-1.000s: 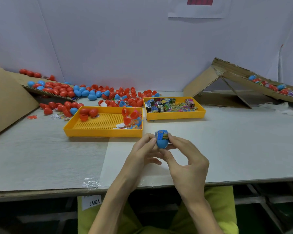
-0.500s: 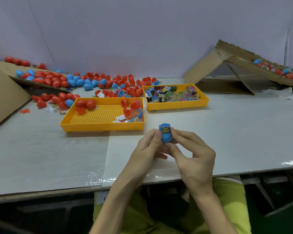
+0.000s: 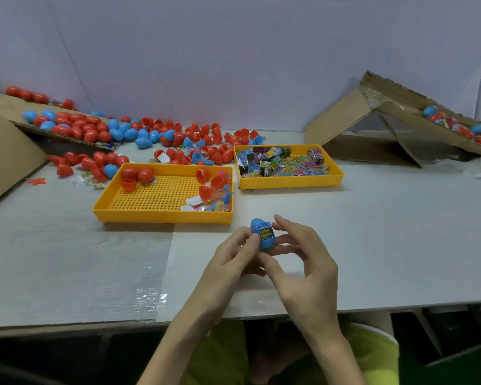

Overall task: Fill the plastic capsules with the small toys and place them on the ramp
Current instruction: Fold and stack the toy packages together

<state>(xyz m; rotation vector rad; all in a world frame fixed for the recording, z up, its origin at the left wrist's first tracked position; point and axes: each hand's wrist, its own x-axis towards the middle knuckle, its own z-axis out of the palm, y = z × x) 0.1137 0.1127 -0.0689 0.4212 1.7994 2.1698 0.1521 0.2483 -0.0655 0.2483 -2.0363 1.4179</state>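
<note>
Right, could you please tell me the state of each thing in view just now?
Capsule: closed, label wrapped round it.
Left hand: pinches the capsule.
Right hand: thumb and a fingertip on the capsule, index finger lifted.
Left tray: red shells and toys at its ends.
Right tray: covered with packets.
Ramp: other capsules lying on it.

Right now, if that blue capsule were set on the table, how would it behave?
Egg-shaped, the blue capsule would probably roll. Its smooth plastic looks slippery; the left hand and right hand both hold it. Small, so likely light.
</note>
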